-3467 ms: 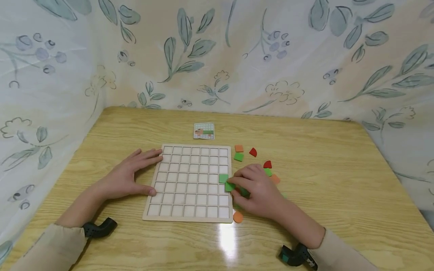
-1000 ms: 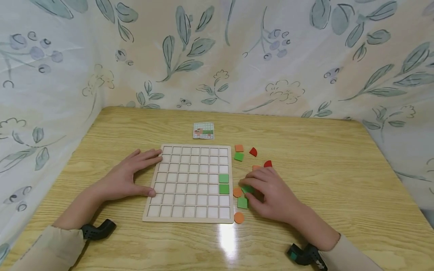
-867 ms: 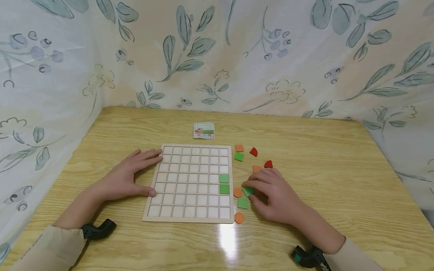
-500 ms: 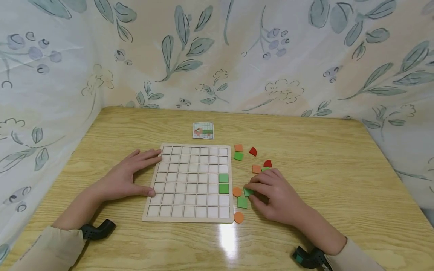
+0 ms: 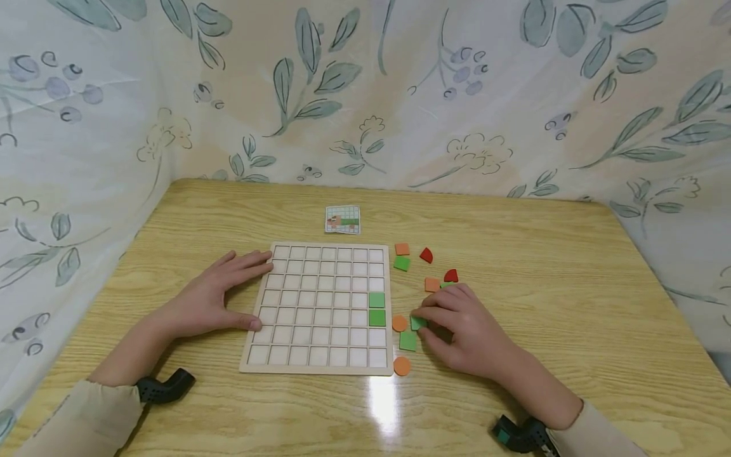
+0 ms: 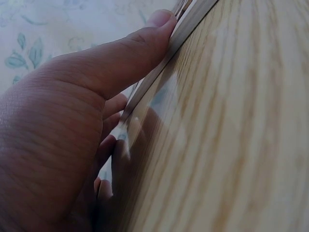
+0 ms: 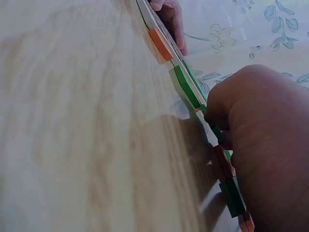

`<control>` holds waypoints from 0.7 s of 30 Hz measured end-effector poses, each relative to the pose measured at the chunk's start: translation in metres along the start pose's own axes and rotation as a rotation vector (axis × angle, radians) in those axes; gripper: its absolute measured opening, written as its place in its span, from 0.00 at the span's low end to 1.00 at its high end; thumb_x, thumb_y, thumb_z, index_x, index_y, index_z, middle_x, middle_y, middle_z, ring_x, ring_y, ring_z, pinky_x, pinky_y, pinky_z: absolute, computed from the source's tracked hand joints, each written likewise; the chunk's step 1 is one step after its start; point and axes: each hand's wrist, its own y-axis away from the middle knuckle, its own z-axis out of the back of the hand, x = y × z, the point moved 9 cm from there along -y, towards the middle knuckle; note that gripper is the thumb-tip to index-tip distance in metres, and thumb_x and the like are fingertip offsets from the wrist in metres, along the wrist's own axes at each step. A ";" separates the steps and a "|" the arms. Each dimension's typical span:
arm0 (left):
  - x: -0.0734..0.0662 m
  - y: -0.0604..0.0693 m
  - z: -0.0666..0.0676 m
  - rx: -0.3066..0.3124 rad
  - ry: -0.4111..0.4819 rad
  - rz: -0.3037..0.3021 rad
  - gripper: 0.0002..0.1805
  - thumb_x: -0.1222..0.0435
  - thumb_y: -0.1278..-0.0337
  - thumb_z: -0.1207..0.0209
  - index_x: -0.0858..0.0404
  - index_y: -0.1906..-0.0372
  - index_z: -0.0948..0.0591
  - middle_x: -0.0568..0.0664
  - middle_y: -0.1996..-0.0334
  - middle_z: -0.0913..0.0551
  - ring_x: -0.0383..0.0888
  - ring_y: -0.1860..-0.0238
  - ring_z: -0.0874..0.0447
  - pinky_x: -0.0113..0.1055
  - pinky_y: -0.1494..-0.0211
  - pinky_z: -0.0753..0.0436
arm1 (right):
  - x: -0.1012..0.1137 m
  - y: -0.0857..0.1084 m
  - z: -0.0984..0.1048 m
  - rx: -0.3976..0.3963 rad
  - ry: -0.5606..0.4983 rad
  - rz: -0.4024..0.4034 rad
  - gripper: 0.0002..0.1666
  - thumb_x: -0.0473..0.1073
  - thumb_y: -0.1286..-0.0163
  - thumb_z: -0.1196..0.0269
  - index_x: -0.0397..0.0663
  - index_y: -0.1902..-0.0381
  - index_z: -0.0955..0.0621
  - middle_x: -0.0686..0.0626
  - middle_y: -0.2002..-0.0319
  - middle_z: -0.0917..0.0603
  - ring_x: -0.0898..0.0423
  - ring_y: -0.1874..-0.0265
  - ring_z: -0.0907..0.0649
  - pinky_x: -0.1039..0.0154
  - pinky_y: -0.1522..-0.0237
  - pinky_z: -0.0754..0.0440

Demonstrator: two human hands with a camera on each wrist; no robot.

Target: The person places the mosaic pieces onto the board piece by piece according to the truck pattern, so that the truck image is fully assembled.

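Observation:
A wooden grid board lies on the table with two green square tiles, one above the other, seated in its rightmost column. My left hand rests along the board's left edge, fingers spread and thumb on the rim. In the left wrist view the thumb touches the board's side. Just right of the board, my right hand pinches another green square tile between thumb and index finger, low over the table. Its palm hides some pieces, partly seen in the right wrist view.
Around the right hand lie a green square, orange circles, orange squares, another green square and red quarter-circles. A small picture card lies behind the board. A patterned cloth hangs beyond the table.
The second green tile went into the cell below the first. My right hand then moved right to another green tile, which turned slightly in its fingers. The left hand stayed put.

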 end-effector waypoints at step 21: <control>0.001 0.000 0.000 -0.012 0.005 -0.009 0.56 0.43 0.48 0.18 0.56 0.16 0.29 0.52 0.14 0.37 0.51 0.15 0.41 0.42 0.10 0.60 | 0.013 -0.020 -0.007 -0.075 -0.025 0.042 0.14 0.41 0.33 0.26 0.47 0.50 0.07 0.53 0.54 0.11 0.52 0.55 0.17 0.53 0.48 0.21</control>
